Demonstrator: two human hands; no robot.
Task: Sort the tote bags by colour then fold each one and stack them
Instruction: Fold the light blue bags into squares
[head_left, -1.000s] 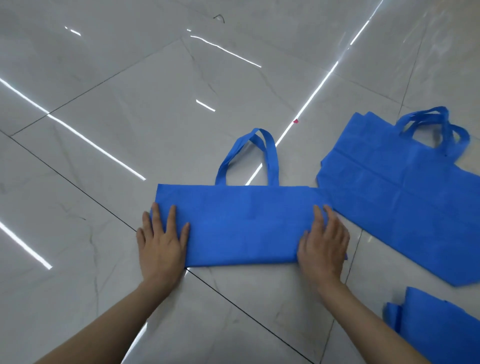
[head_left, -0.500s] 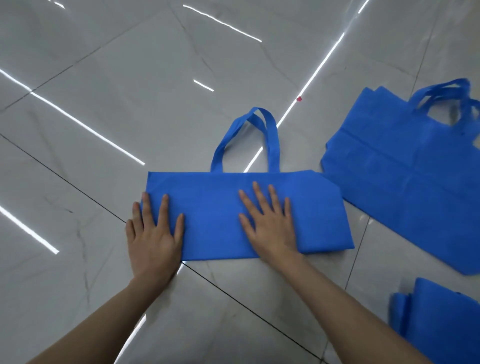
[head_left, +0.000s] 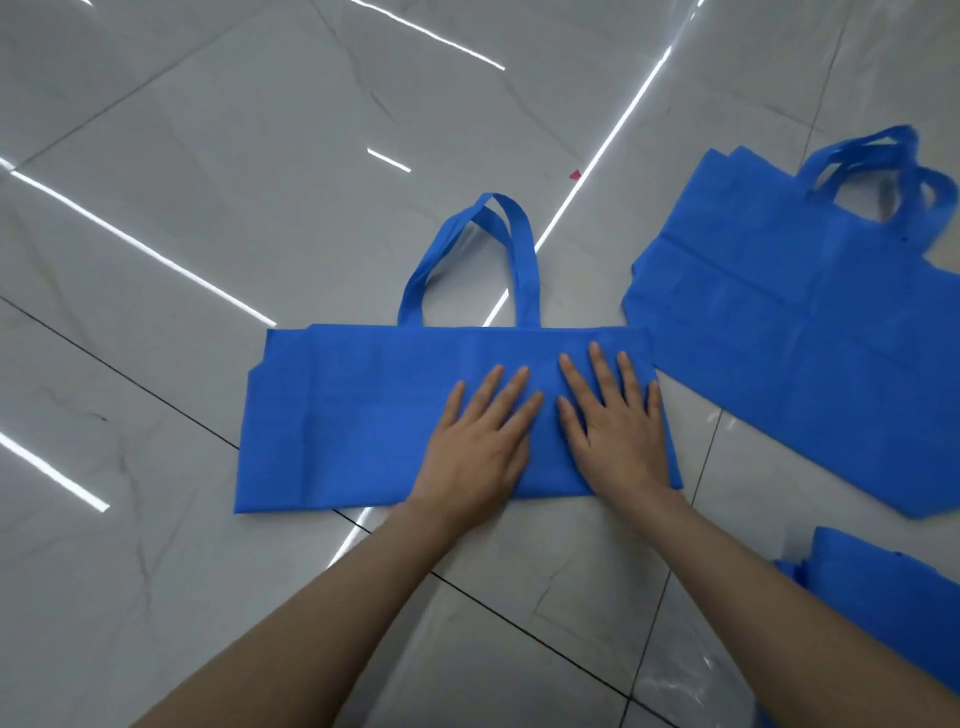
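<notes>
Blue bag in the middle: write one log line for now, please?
folded blue bag: on floor | left hand: pressing flat | right hand: pressing flat

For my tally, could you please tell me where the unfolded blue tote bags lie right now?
In the head view the unfolded tote bags lie on the floor at the right, beside the right end of the half-folded bag.

Both hands (head_left: 545, 431) lie on the folded bag (head_left: 337, 415), left of the bag pile (head_left: 810, 353).
</notes>
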